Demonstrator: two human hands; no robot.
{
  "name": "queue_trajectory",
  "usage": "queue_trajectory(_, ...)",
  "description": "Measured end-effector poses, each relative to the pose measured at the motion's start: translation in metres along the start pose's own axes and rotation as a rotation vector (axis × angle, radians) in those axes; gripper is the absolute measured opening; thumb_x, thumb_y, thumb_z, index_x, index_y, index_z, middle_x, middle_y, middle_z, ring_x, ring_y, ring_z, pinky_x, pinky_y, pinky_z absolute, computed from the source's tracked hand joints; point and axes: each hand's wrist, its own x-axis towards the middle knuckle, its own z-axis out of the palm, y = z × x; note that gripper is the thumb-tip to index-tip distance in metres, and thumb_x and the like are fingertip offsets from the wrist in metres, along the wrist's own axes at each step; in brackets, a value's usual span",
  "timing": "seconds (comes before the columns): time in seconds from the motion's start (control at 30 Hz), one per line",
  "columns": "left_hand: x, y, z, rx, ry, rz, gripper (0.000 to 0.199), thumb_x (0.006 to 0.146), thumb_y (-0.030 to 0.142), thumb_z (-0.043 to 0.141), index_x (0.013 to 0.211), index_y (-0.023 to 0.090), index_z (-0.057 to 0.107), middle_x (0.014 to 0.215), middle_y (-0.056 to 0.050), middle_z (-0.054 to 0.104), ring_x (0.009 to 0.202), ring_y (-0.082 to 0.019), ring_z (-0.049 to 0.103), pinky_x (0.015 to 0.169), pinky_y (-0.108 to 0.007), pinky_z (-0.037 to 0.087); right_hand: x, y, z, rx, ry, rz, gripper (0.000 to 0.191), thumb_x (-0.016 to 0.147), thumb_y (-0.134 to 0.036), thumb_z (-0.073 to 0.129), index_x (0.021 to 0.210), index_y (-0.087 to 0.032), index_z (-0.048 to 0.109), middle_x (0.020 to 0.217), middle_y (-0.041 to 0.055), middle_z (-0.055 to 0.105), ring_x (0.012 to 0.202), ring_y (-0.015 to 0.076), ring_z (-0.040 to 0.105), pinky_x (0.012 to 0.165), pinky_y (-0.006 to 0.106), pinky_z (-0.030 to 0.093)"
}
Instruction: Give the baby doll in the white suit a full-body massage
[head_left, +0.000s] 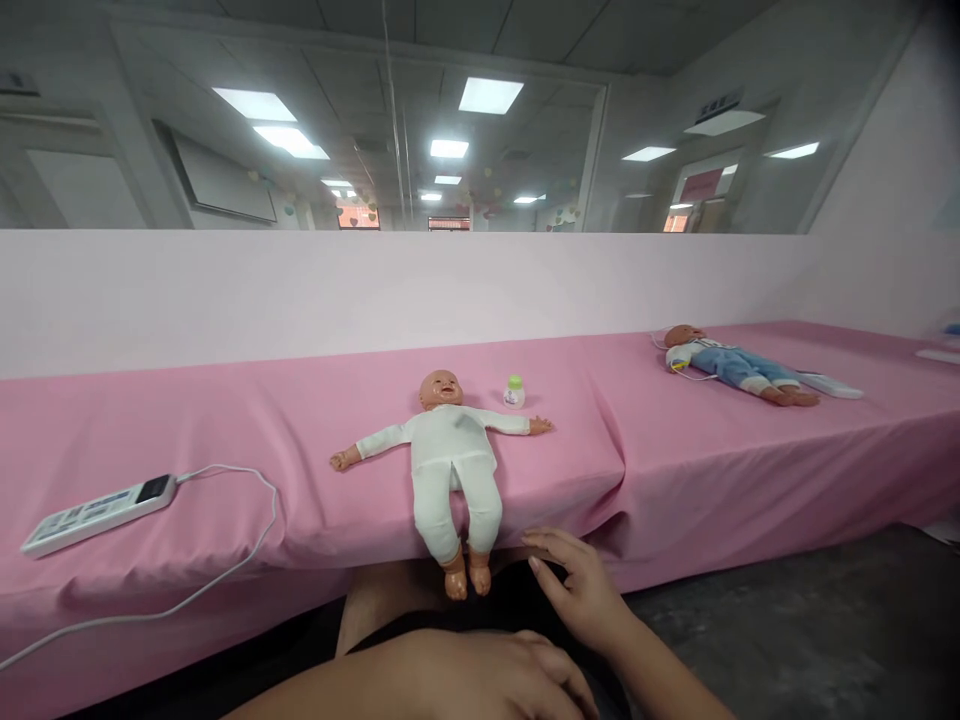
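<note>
A baby doll in a white long-sleeved outfit lies on its back on the pink-covered surface. Its arms are spread and its feet hang past the front edge towards me. My right hand is just right of the doll's feet, apart from them, with fingers loosely stretched and nothing in them. Closest to the camera, my left hand rests back-up over my lap, fingers loosely laid down and partly cut off by the lower frame edge; it shows no object. By the doll's head stands a small clear bottle with a green cap.
A white power strip with a trailing cable lies on the pink cloth at left. Further right lies another doll in blue trousers, with a white device near its feet. A window spans the wall behind.
</note>
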Motion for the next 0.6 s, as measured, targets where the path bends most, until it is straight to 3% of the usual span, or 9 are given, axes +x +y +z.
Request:
queue_trajectory(0.17,-0.011,0.018,-0.016,0.036,0.064,-0.039,0.041,0.095,0.047,0.051,0.095,0.015,0.075,0.119,-0.013,0.071,0.113,-0.027,0.07,0.101,-0.033,0.051,-0.002,-0.006,-0.003,0.014,-0.027,-0.007,0.028,0.1,-0.033,0.056,0.122,-0.029,0.074,0.123,0.0094,0.073,0.116,0.0261,0.07,0.102,0.046,0.059)
queue_trajectory(0.37,0.007,0.024,-0.008,0.021,-0.036,-0.104,0.048,0.102,0.05,0.044,0.114,0.015,0.075,0.135,-0.014,0.066,0.134,-0.029,0.06,0.116,-0.038,0.042,-0.004,-0.015,0.001,0.034,-0.058,0.004,0.028,0.099,-0.03,0.056,0.12,-0.028,0.074,0.121,0.0089,0.074,0.112,0.0247,0.071,0.1,0.043,0.059)
queue_trajectory(0.47,0.011,0.023,-0.005,-0.011,-0.018,-0.095,0.047,0.101,0.049,0.044,0.109,0.013,0.074,0.132,-0.015,0.068,0.13,-0.029,0.063,0.115,-0.038,0.044,-0.005,-0.02,0.004,0.058,-0.066,-0.016,0.028,0.1,-0.031,0.056,0.12,-0.026,0.074,0.12,0.0103,0.074,0.112,0.025,0.071,0.099,0.043,0.06)
queue_trajectory(0.6,-0.001,0.03,-0.015,-0.05,0.07,-0.101,0.044,0.101,0.05,0.047,0.094,0.015,0.073,0.119,-0.014,0.073,0.114,-0.025,0.07,0.106,-0.035,0.051,-0.008,-0.021,0.003,0.09,-0.107,-0.031,0.027,0.1,-0.031,0.057,0.119,-0.026,0.075,0.117,0.0098,0.075,0.11,0.0242,0.072,0.096,0.04,0.06)
